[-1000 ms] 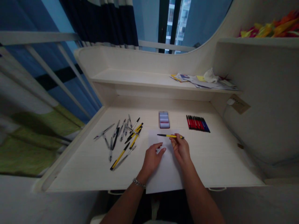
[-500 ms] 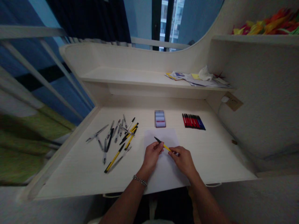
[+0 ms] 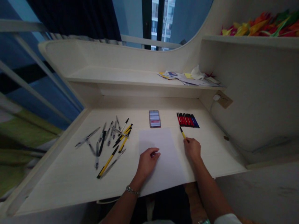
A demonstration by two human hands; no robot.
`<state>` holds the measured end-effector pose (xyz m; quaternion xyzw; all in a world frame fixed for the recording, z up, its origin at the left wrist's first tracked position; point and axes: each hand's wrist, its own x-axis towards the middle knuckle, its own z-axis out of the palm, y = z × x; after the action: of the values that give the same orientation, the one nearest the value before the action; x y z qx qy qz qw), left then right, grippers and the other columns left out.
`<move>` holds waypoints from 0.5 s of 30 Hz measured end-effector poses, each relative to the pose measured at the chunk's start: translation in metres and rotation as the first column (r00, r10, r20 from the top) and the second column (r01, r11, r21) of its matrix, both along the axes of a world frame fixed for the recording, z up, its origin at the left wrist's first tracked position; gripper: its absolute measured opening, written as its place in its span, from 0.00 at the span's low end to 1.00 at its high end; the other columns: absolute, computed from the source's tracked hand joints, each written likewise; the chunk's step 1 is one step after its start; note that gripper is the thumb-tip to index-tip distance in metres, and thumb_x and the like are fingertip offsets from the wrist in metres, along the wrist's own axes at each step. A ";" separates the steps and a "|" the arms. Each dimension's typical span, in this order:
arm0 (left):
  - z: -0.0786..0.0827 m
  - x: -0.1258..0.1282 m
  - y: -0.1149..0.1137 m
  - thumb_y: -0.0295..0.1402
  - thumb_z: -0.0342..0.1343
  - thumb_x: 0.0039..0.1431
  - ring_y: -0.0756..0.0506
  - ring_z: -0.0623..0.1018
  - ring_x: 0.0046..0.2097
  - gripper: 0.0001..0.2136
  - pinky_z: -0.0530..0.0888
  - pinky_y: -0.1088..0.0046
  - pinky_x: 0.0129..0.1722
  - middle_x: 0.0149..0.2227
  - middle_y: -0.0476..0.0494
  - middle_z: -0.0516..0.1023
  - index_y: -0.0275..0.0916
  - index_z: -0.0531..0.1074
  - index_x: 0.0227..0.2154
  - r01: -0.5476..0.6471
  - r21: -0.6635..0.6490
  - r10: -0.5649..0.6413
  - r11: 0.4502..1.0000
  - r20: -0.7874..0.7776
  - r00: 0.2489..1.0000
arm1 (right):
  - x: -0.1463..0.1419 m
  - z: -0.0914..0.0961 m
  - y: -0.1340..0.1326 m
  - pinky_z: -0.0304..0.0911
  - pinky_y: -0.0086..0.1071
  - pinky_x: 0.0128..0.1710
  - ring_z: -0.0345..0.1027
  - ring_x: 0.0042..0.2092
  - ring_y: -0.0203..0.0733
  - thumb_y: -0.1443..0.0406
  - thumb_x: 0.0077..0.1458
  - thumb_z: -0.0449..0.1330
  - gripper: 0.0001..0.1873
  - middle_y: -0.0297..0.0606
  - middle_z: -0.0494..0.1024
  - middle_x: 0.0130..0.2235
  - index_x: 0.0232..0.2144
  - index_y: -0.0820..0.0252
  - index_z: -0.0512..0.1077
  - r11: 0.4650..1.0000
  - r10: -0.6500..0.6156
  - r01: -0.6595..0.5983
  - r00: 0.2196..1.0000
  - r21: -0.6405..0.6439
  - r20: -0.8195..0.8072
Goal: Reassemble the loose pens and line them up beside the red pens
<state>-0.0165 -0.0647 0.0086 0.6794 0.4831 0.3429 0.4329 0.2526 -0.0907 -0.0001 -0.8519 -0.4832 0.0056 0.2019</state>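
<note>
My right hand (image 3: 192, 148) is closed around the lower end of a yellow pen (image 3: 183, 134). The pen's black cap points away from me, just short of a row of red and blue pens (image 3: 187, 120) with black caps. Over a white sheet of paper (image 3: 164, 168) rests my left hand (image 3: 149, 160), its fingers loosely curled, thumb and forefinger apart, nothing between them. To its left lies a loose spread of clear, black and yellow pens (image 3: 107, 160), some crossing each other.
A phone (image 3: 154, 119) with a blurred screen lies behind the paper. Papers and a crumpled tissue (image 3: 197, 73) lie on the raised shelf (image 3: 112, 76). On the right wall, a cable hangs from a socket (image 3: 224, 99).
My right hand has carried the yellow pen rightward, toward the row of pens. My left hand has let go of it and stays over the paper. The view has shifted slightly right.
</note>
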 end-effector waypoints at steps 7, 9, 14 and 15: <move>0.001 -0.003 -0.004 0.37 0.58 0.51 0.45 0.78 0.33 0.11 0.75 0.67 0.38 0.35 0.44 0.81 0.41 0.78 0.37 0.001 0.007 -0.001 1.000 0.009 1.000 | -0.004 -0.010 -0.001 0.57 0.32 0.34 0.69 0.33 0.42 0.59 0.59 0.51 0.17 0.46 0.76 0.33 0.37 0.60 0.78 0.999 -0.021 0.019 0.998 0.036 0.059; 0.002 -0.004 -0.005 0.37 0.57 0.52 0.45 0.78 0.33 0.11 0.75 0.67 0.38 0.35 0.44 0.81 0.40 0.78 0.37 0.002 0.003 -0.002 1.000 0.008 1.000 | -0.004 -0.011 0.000 0.57 0.31 0.34 0.68 0.33 0.41 0.59 0.59 0.51 0.17 0.45 0.76 0.33 0.37 0.60 0.78 0.999 -0.021 0.019 0.998 0.035 0.064; 0.002 -0.005 -0.006 0.37 0.57 0.52 0.45 0.78 0.33 0.11 0.74 0.66 0.38 0.34 0.44 0.81 0.40 0.78 0.37 -0.001 -0.007 0.001 1.000 0.001 1.000 | -0.004 -0.012 0.000 0.56 0.31 0.34 0.67 0.32 0.40 0.59 0.59 0.51 0.17 0.44 0.75 0.32 0.37 0.60 0.78 0.999 -0.015 0.012 0.997 0.042 0.070; 0.002 -0.005 -0.006 0.37 0.58 0.52 0.45 0.78 0.34 0.12 0.74 0.66 0.39 0.34 0.44 0.81 0.40 0.78 0.37 -0.001 -0.009 0.001 1.000 0.004 1.000 | -0.004 -0.012 0.000 0.56 0.31 0.33 0.67 0.32 0.40 0.58 0.59 0.52 0.17 0.44 0.75 0.32 0.37 0.60 0.78 0.999 -0.013 0.010 0.998 0.042 0.066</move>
<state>-0.0213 -0.0707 0.0105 0.6765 0.4843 0.3423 0.4367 0.2487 -0.0907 -0.0121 -0.8499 -0.4848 -0.0340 0.2036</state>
